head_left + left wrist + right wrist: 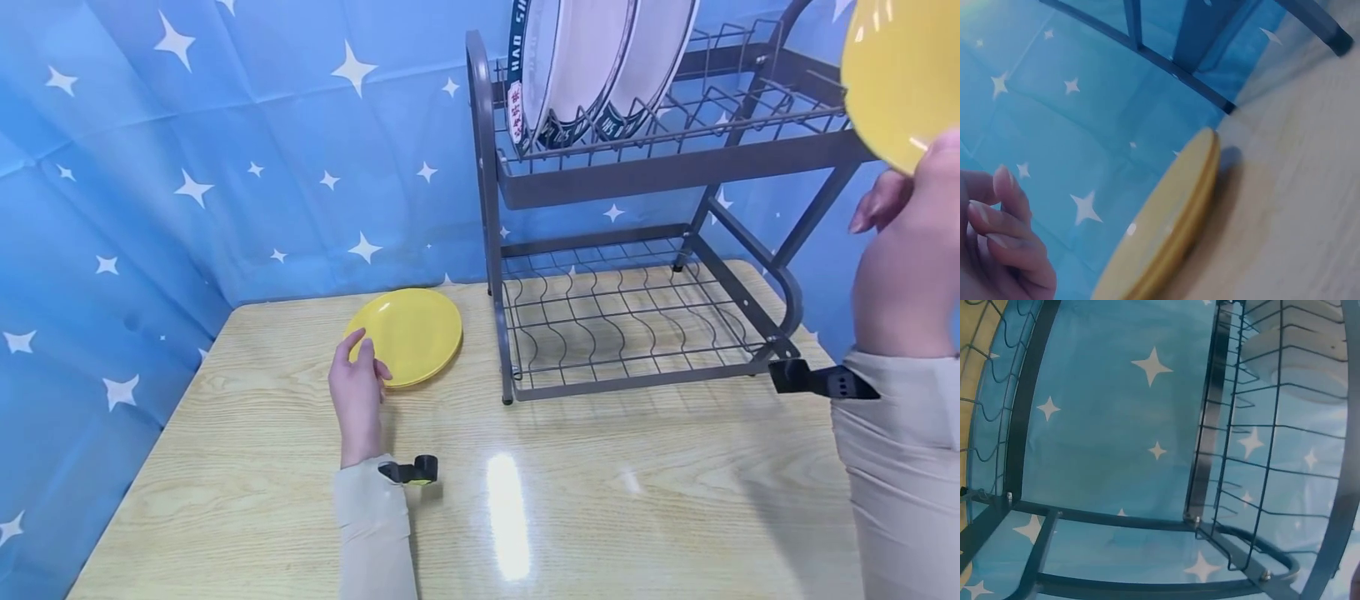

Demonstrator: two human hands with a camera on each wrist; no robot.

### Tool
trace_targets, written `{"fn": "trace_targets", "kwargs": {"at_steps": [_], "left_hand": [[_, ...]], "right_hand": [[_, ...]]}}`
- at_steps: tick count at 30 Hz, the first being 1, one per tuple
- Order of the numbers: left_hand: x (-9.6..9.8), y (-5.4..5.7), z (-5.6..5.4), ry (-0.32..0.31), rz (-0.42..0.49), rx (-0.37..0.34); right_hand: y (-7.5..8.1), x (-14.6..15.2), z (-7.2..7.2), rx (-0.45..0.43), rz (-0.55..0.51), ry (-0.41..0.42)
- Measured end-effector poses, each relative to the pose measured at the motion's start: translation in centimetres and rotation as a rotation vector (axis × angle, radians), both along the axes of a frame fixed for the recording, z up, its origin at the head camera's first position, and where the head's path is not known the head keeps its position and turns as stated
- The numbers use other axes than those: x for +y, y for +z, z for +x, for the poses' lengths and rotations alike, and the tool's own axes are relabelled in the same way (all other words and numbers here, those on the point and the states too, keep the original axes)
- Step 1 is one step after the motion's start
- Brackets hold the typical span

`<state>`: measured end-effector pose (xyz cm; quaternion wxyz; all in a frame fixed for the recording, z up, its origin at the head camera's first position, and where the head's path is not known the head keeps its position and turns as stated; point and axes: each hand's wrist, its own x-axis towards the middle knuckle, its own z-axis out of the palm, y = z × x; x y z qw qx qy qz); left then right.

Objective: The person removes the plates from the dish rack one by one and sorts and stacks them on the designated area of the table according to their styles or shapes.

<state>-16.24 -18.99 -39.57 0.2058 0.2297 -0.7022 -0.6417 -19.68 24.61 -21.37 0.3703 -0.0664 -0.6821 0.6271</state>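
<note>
On the table, close by the rack's left side, lies a round yellow plate (412,333); its edge looks doubled in the left wrist view. My left hand (358,396) hovers at the plate's near left edge. Its fingers are loosely bent, holding nothing, and the left wrist view has them apart from the plate. At the upper right, my right hand (911,250) grips another yellow plate (900,75) by its lower edge, raised beside the rack's upper tier. Part of this plate and hand is cut off by the head view's border.
A dark two-tier dish rack (645,179) stands at the table's back. Several white plates (588,58) with green rims stand upright in its upper left. The lower tier is a wavy wire grid (622,312). Behind hangs a blue star-patterned cloth (247,167).
</note>
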Motion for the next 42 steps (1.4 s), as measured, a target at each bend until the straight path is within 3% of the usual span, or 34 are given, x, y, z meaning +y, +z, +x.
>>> {"fn": "trace_targets", "kwargs": {"at_steps": [8, 16, 27, 33, 37, 42], "left_hand": [[0.5, 2.0, 0.8, -0.088, 0.007, 0.085], [0.8, 3.3, 1.3, -0.107, 0.014, 0.165], [1.3, 3.5, 1.3, -0.115, 0.025, 0.137], [1.3, 3.5, 1.3, -0.12, 0.023, 0.151], [1.5, 3.6, 1.3, -0.138, 0.019, 0.161], [1.6, 3.6, 1.4, -0.155, 0.024, 0.167]], "right_hand": [[-1.7, -0.6, 1.3, 0.118, -0.108, 0.034], [-3.1, -0.6, 2.3, 0.112, -0.079, -0.02], [-5.2, -2.0, 3.8, 0.398, -0.338, 0.084], [-5.4, -3.2, 4.3, 0.557, -0.434, 0.104], [-5.5, -4.0, 4.4, 0.619, -0.538, 0.1], [-5.7, -4.2, 4.5, 0.636, -0.677, 0.106]]}}
